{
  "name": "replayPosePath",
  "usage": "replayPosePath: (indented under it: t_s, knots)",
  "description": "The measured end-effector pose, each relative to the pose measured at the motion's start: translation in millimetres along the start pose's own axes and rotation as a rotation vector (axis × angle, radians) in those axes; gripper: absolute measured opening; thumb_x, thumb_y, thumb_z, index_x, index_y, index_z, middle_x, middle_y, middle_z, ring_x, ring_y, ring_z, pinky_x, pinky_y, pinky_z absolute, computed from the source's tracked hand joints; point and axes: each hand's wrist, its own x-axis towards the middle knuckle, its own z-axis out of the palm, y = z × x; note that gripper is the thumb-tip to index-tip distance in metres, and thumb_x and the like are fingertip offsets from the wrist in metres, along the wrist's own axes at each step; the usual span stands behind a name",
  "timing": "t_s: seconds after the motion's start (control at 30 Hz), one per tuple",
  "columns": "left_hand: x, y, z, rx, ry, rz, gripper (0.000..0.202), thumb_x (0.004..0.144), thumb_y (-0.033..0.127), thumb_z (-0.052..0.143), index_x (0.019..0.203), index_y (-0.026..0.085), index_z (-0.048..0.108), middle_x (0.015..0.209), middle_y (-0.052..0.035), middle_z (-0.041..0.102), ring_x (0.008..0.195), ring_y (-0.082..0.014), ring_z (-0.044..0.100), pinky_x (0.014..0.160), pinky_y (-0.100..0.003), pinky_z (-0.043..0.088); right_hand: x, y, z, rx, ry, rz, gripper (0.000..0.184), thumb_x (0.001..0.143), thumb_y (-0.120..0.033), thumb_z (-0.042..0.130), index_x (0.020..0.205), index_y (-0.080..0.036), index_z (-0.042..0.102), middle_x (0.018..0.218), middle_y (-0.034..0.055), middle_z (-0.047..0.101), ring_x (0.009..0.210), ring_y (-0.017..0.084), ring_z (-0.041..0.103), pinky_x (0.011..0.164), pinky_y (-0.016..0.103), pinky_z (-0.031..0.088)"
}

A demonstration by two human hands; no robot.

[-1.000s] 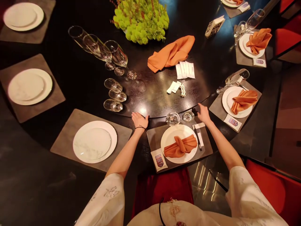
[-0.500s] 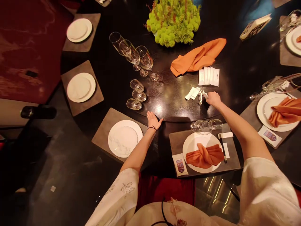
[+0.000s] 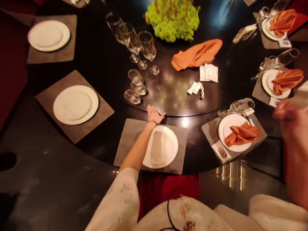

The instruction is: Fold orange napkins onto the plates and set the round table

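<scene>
Mostly, a big black table (image 3: 102,138) fills the middle, with a round top (image 3: 173,102) on it. The round top is dark brown and very shiny, with soft spots of light on it. Its front edge bends past the left hand. A brown mat (image 3: 181,147) lies on the table, just in front of the round top. Bushy green flowers (image 3: 172,24) sit far back. A crumpled orange cloth (image 3: 197,55) lies on the round top, near the flowers. A white plate (image 3: 174,147) with a shadow on it rests on the mat, partly under the left arm. Three tall glasses (image 3: 148,48) stand at the left of the round top.

The left hand (image 3: 155,115) is wide open, palm down, with its fingers spread over the edge of the round top. It grips nothing. The right hand (image 3: 295,117) is a blur at the far right. Its fingers look bent, but I cannot tell if it holds anything.

Three short glasses (image 3: 136,85) stand near the left hand. White packs (image 3: 209,73) lie just beside the cloth, their print too small to read. A packet (image 3: 222,152) on the right has a dark badge, too blurry to read. Little white bits (image 3: 195,88) lie below the packs.
</scene>
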Motion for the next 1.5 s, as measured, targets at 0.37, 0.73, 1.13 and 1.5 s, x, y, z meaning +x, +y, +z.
replayPosePath:
  t_s: [0.37, 0.73, 1.13, 1.5]
  knots:
    - [61.6, -97.9, -82.1, 0.007, -0.100, 0.125, 0.100, 0.090, 0.064, 0.058, 0.151, -0.013, 0.036, 0.167, -0.0371, 0.020, 0.160, -0.0493, 0.010, 0.130, -0.062, 0.010, -287.4, 103.9, 228.8, -0.251, -0.576, 0.057, 0.048, 0.101, -0.049, 0.043, 0.133, -0.015, 0.052, 0.121, 0.0205, 0.061, 0.112, 0.034, 0.059, 0.104, 0.054, 0.049]
    - [-158.9, -166.1, -76.6, 0.001, -0.256, -0.095, 0.054, 0.081, 0.038, 0.077, 0.125, 0.012, 0.059, 0.112, -0.0143, 0.071, 0.103, -0.0289, 0.070, 0.098, -0.042, 0.055, -320.5, 113.2, 268.3, -0.381, -0.368, 0.015, 0.054, 0.097, -0.039, 0.054, 0.143, -0.011, 0.052, 0.136, 0.0224, 0.056, 0.126, 0.033, 0.051, 0.110, 0.054, 0.045]
    - [-181.8, -159.0, -47.9, -0.161, -0.230, -0.276, 0.042, 0.075, 0.030, 0.086, 0.108, 0.018, 0.062, 0.097, -0.0055, 0.075, 0.092, -0.0239, 0.072, 0.085, -0.033, 0.053, -352.5, 103.9, 294.4, -0.109, -0.362, 0.485, 0.061, 0.065, -0.046, 0.085, 0.113, -0.012, 0.071, 0.098, 0.0123, 0.078, 0.083, 0.024, 0.068, 0.083, 0.038, 0.056]
    - [-168.2, -196.2, -77.8, -0.149, -0.212, -0.266, 0.039, 0.073, 0.033, 0.082, 0.105, 0.019, 0.065, 0.091, -0.0038, 0.075, 0.088, -0.0223, 0.071, 0.084, -0.031, 0.052, -373.9, 63.5, 327.8, -0.074, -0.343, 0.505, 0.053, 0.069, -0.047, 0.084, 0.109, -0.013, 0.071, 0.099, 0.0111, 0.078, 0.086, 0.024, 0.068, 0.084, 0.037, 0.055]
